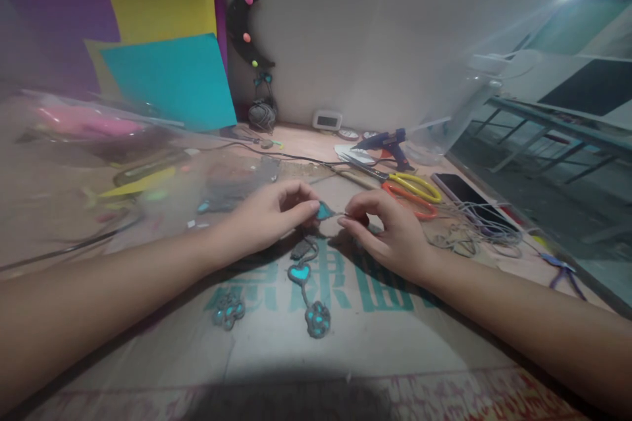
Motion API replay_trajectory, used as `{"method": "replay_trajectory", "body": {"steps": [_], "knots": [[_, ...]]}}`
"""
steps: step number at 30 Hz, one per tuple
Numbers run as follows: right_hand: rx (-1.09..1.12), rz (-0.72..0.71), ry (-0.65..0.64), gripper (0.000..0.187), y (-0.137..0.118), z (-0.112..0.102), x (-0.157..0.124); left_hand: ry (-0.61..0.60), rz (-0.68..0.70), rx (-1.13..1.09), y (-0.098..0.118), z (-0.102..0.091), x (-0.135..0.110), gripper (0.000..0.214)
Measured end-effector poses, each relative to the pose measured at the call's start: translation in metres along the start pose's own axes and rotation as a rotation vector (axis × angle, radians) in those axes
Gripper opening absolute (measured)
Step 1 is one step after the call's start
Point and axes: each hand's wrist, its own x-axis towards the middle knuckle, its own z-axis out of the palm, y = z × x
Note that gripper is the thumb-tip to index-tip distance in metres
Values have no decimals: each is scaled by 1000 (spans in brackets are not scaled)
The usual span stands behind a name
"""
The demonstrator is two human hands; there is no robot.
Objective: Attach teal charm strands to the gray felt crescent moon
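Note:
My left hand (284, 210) is closed in a pinch on a small teal ornament (324, 211) edged with grey cord. Thumb and fingertips of my right hand (382, 227) press together on a thin grey cord (340, 214) running from that ornament's point. Below them, on the printed cardboard (276, 348), lies a teal heart (299, 273) outlined in grey, joined by cord to a flower- or paw-shaped piece (318, 320). A similar loose piece (228, 311) rests to the left. Whether the upper ornament connects to the heart is partly hidden by my left hand.
Yellow-and-orange-handled scissors (412, 189), a blue glue gun (388, 143) and a phone (469, 200) with a tangled white cable (486, 227) lie to the right. A small digital clock (327, 120) and grey yarn ball (262, 116) stand by the wall. Plastic-wrapped pink material (89, 122) sits left.

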Motion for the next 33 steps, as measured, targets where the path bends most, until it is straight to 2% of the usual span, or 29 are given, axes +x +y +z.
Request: {"method": "replay_trajectory", "body": {"steps": [3,7,13,18,22,27,33], "knots": [[60,72,12,19,2,2,-4,3,-13,-12,2,1,0,15],[121,65,-40,26,-1,1,-5,4,-6,6,3,3,0,16],[118,145,-73,27,-7,-2,2,19,43,118,2,1,-3,16],[139,216,-159,36,-5,-5,6,25,88,175,1,0,-4,18],[96,361,-220,29,-1,-6,5,36,107,226,1,1,-6,18],[50,373,-219,9,0,-5,5,41,92,239,1,0,-5,18],[136,413,-246,23,2,-4,7,37,88,273,0,0,-4,19]]}}
